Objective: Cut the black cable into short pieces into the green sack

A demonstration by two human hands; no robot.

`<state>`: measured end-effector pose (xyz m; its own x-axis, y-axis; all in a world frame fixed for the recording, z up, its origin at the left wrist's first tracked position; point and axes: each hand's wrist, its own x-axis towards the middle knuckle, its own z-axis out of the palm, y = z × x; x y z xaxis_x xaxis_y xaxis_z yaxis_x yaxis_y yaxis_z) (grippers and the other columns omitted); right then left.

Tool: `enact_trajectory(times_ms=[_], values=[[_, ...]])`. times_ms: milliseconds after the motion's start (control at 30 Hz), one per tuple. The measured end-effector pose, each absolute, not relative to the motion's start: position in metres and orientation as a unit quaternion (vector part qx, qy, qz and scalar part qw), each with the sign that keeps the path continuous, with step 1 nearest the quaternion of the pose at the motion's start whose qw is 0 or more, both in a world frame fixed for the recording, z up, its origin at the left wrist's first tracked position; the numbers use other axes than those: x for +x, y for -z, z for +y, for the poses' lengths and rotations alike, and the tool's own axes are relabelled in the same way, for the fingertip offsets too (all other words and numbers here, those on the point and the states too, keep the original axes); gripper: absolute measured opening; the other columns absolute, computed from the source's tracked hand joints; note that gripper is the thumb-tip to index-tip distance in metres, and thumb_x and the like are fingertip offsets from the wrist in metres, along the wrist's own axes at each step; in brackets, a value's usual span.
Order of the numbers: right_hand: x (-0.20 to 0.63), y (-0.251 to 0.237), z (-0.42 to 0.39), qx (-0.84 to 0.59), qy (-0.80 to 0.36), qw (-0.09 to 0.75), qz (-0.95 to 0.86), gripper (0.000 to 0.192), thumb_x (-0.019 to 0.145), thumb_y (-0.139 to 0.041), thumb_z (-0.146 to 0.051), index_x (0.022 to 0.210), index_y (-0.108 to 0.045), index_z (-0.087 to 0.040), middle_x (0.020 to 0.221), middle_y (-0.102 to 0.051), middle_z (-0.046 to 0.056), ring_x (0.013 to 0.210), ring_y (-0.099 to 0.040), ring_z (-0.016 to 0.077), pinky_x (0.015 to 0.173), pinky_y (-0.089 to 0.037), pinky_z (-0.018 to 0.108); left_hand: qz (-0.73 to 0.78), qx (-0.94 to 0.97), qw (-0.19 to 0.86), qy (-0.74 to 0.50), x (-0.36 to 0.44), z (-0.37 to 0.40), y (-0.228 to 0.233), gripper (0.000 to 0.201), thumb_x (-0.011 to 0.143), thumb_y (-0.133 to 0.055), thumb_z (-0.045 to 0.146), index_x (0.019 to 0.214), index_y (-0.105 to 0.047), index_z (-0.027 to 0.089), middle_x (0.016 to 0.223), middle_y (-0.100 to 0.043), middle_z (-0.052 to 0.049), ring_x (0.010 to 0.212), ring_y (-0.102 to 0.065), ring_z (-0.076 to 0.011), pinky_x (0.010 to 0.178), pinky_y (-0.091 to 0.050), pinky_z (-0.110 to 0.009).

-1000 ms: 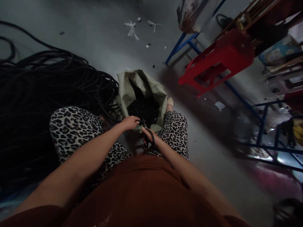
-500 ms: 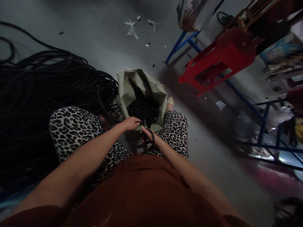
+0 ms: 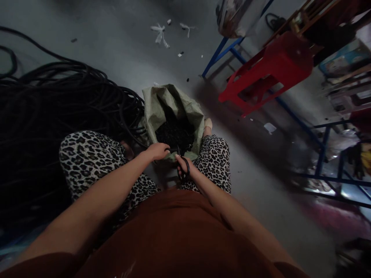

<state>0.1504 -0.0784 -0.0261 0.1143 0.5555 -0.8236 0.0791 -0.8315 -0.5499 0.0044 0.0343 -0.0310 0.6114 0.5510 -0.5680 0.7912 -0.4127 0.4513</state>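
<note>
Over the sack, scissors shifted slightly

The sack is woven plastic, pale green, matt and creased, holding rough black bits. The scissors have smooth black plastic loops with a slight sheen. The hose coiled beside looks like matt black rubber. The trousers are soft printed cloth, the shirt plain matt cloth. The floor is smooth grey concrete. The stool is glossy red plastic; the rack is blue-painted metal.
</note>
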Motion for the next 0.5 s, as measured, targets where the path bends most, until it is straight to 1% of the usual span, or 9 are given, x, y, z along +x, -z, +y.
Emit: enact_trajectory(times_ms=[233,500], values=[[0.1522,0.0340,-0.0806,-0.738,-0.605,0.173,-0.243,0.034,0.092,-0.048,-0.043,0.071,-0.051,-0.016,0.041,-0.044,-0.007,0.027,-0.043,0.0074,0.030,-0.032,0.016,0.409,0.824,0.341,0.195,0.0041,0.0320,0.0317,0.038,0.088,-0.041,0.040,0.114,-0.067,0.029,0.112,-0.070,-0.005,0.104,-0.062,-0.0254,0.082,-0.049,-0.031],[0.1531,0.0296,-0.0827,-0.739,-0.600,0.177,-0.251,0.036,0.089,-0.053,-0.043,0.065,-0.049,-0.017,0.041,-0.042,-0.006,0.029,-0.042,0.0071,0.031,-0.030,0.017,0.420,0.817,0.334,0.210,0.0032,0.0351,0.0332,0.035,0.087,-0.042,0.036,0.108,-0.069,0.028,0.108,-0.071,-0.005,0.101,-0.064,-0.0232,0.078,-0.048,-0.028]])
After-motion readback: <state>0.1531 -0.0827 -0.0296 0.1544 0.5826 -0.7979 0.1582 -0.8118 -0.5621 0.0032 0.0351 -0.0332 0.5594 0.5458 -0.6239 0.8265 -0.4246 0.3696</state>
